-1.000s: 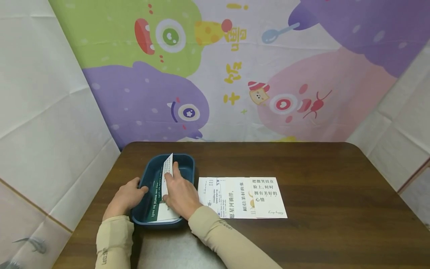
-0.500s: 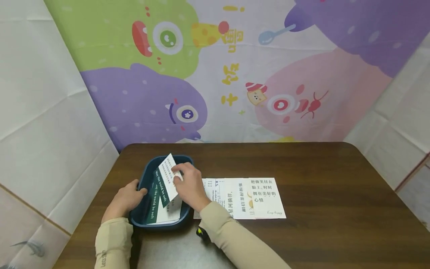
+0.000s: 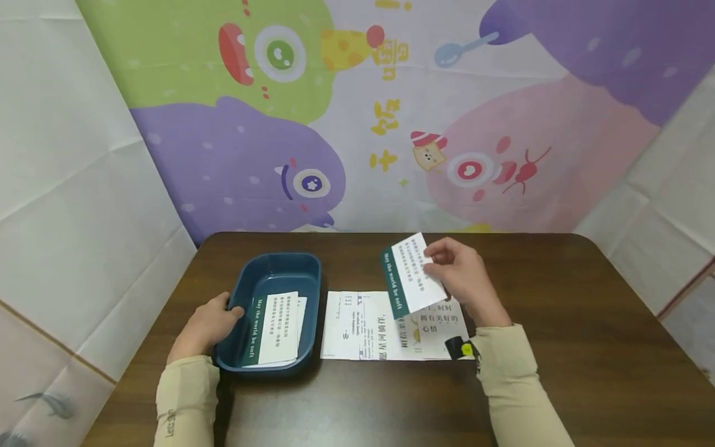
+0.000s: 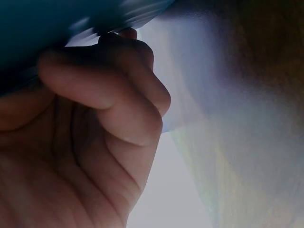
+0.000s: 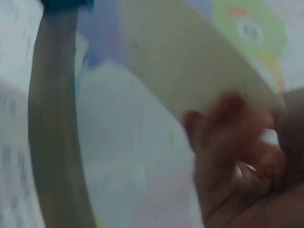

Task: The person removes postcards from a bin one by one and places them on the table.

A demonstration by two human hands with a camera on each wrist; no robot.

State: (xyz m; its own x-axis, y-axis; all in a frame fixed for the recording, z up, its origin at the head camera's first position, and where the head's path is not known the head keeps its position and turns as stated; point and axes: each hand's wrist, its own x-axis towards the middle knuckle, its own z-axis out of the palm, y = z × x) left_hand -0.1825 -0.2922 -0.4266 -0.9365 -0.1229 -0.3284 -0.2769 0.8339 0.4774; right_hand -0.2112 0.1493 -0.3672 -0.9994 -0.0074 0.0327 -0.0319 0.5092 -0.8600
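My right hand (image 3: 460,273) pinches a white card with a dark green band (image 3: 414,276) by its right edge. The card is tilted and held above a row of printed cards (image 3: 346,326) laid side by side on the table, hiding part of them. In the right wrist view the card's plain back (image 5: 190,57) shows, blurred. My left hand (image 3: 209,326) grips the left rim of a dark blue tray (image 3: 285,270), thumb over the edge and fingers curled beneath in the left wrist view. Inside the tray lie more cards (image 3: 276,329), the top one also green-banded.
The brown wooden table (image 3: 558,298) runs on to the right of the card row. A cartoon-printed cloth (image 3: 380,205) hangs behind its far edge, with pale panels (image 3: 72,155) at both sides. A small black device (image 3: 459,348) sits at the right wrist.
My right hand has lifted the green-banded card out of the tray and carried it right, over the row. My left hand has stayed on the tray's rim.
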